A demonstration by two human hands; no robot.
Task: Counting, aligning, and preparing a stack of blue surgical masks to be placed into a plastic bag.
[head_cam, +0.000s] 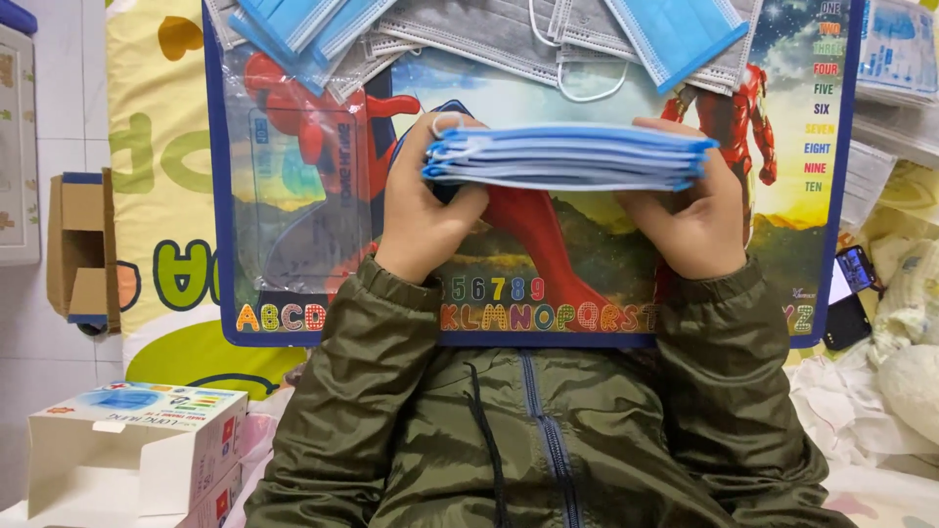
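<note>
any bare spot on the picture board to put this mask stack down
The board is bare at its right side, between the right hand and the column of words. The left part is covered by a clear bag. The far edge is crowded with loose masks.
</note>
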